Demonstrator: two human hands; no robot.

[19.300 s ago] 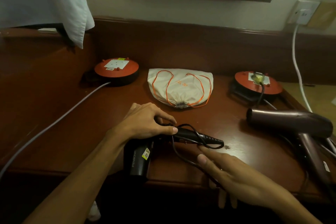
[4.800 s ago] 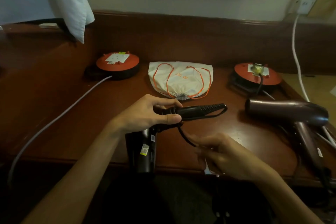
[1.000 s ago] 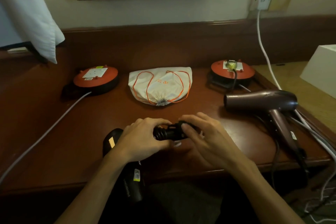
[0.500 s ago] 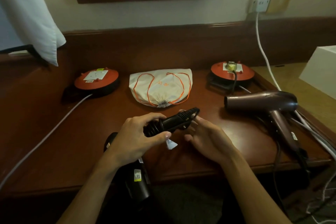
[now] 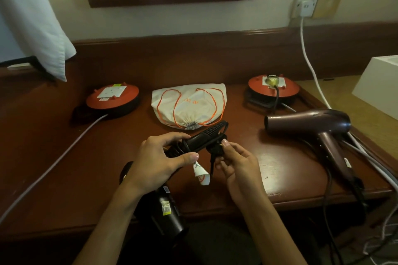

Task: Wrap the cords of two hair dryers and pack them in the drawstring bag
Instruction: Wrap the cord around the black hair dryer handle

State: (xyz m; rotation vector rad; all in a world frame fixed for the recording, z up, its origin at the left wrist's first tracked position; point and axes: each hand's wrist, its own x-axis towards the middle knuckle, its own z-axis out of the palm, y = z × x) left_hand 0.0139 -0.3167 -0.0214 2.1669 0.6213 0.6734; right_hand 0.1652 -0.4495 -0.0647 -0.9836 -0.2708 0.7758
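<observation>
My left hand (image 5: 159, 161) grips the handle of a black hair dryer (image 5: 165, 211), whose barrel hangs down past the desk's front edge. The cord is coiled around that handle. My right hand (image 5: 237, 163) pinches the black plug (image 5: 215, 148) beside the handle, with a white paper tag (image 5: 201, 173) dangling from the cord. A cream drawstring bag (image 5: 189, 105) with orange cords lies flat at the back centre, its mouth cinched shut. A purple hair dryer (image 5: 308, 125) lies on the right of the desk, its cord trailing off the edge.
Two round red cable reels sit at the back: left reel (image 5: 112, 99) and right reel (image 5: 273, 88), the right one with a plug in it. A white cable (image 5: 310, 64) runs from the wall socket (image 5: 304, 5). A white cloth (image 5: 32, 17) hangs at the left.
Over the frames the black cord has been wound onto the handle. In the last second the handle has been lifted and tilted, and my right hand now holds the plug end.
</observation>
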